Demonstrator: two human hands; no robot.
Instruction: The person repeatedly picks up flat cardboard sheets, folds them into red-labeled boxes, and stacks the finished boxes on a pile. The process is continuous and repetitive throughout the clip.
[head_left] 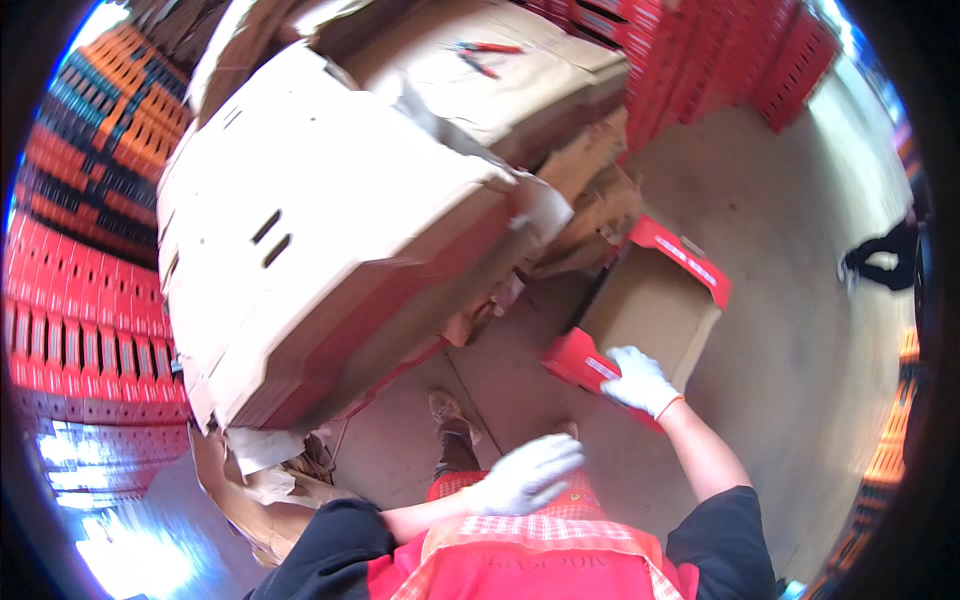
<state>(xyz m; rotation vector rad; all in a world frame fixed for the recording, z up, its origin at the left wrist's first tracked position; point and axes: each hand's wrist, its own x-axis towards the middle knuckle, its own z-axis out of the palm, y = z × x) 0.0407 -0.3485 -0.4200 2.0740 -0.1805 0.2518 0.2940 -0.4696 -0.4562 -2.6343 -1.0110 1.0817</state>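
My right hand, in a white glove, is closed on the near end of a red cardboard tray box. The box's inside is plain brown and its ends are folded up; it hangs tilted to my right, apart from the big stack. In front of my apron, my left hand, gloved too, holds nothing, its fingers stretched out. Ahead and to the left lies a tall stack of flat cardboard blanks, brown on top with red edges showing.
Red-handled pliers lie on a second cardboard stack behind. Piles of red boxes stand left, with more red boxes at the back right. Torn brown paper hangs between stacks. Someone in dark clothes is at the far right.
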